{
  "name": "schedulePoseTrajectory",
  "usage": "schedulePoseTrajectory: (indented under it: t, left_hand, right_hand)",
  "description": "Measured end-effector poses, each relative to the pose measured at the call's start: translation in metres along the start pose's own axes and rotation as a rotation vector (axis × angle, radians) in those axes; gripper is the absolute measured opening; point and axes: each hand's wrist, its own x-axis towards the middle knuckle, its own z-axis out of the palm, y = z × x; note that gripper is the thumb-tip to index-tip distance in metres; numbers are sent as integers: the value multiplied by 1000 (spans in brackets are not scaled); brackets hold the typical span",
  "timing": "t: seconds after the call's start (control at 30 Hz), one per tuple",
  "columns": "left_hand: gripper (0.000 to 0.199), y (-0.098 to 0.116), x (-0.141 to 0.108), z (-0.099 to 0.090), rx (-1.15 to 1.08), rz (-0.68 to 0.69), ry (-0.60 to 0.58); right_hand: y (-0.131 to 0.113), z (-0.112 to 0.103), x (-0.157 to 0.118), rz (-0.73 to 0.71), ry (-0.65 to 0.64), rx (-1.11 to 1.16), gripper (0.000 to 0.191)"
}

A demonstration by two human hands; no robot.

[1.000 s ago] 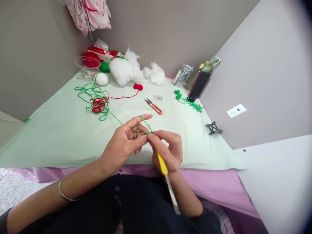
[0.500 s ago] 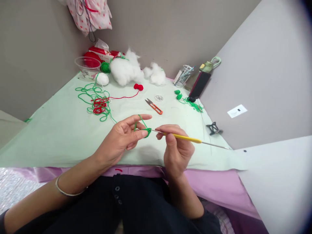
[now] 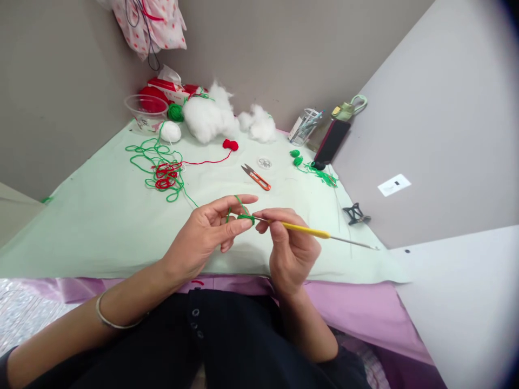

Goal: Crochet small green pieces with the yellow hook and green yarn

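Between thumb and fingers, my left hand point(image 3: 208, 232) pinches a small green crochet piece point(image 3: 246, 218). Green yarn point(image 3: 242, 204) loops over its raised index finger and trails back to a loose tangle of green yarn point(image 3: 154, 154) on the table. My right hand point(image 3: 292, 246) grips a crochet hook with a yellow handle point(image 3: 306, 229) like a pen. The hook's near tip meets the green piece, and its other metal end points right. Whether the tip sits inside a stitch is too small to tell.
Orange thread snips point(image 3: 257, 177) lie beyond my hands, near a small clear dish point(image 3: 265, 162) and a red crocheted piece point(image 3: 230, 145). White stuffing point(image 3: 208, 116), a plastic tub point(image 3: 146, 111) and a white yarn ball point(image 3: 170, 132) stand behind. A phone point(image 3: 332, 141) leans at right.
Both hands have drawn closer together, the left shifting slightly right and the right slightly left. The green piece moved a little right, and the hook shifted left with its far end slightly lower.
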Motion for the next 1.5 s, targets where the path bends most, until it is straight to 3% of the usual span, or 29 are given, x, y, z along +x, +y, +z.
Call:
schedulePoseTrajectory:
  t: [0.1,0.2,0.3,0.43,0.5,0.6,0.8,1.03,1.13,1.33,1.5]
  left_hand:
    - [36,-1,1,2,-67,-21,47]
    - [33,0,3,1,-169,-157,-13]
    - [25,4,5,-3,-237,-247,-41]
    - [23,7,5,-3,-199,-181,-23]
    - [26,5,4,-1,-145,-127,-36]
    - [31,2,1,2,-114,-97,-55]
    - [36,6,1,1,-168,-199,-70]
    - [32,10,4,-7,-247,-277,-113]
    - [31,6,2,-4,-173,-219,-110]
    - [33,-2,-2,-1,55,-14,-59]
    - [25,2,-4,-4,71,-26,-51]
  right_hand:
    - [5,5,-6,-214,13,-238,30]
    - [8,7,-8,-375,65,-364,36]
    - [6,1,-3,-222,43,-215,28]
    - [2,-5,5,103,80,174,17]
    - [3,-4,5,174,51,263,16]
    - [5,1,2,169,-1,251,14]
    - [5,0,1,178,36,282,14]
    - [9,-8,13,409,118,445,19]
    - [9,-6,11,420,73,471,19]
    - [6,-2,1,232,-1,262,14]
    - [7,-3,7,314,52,320,18]
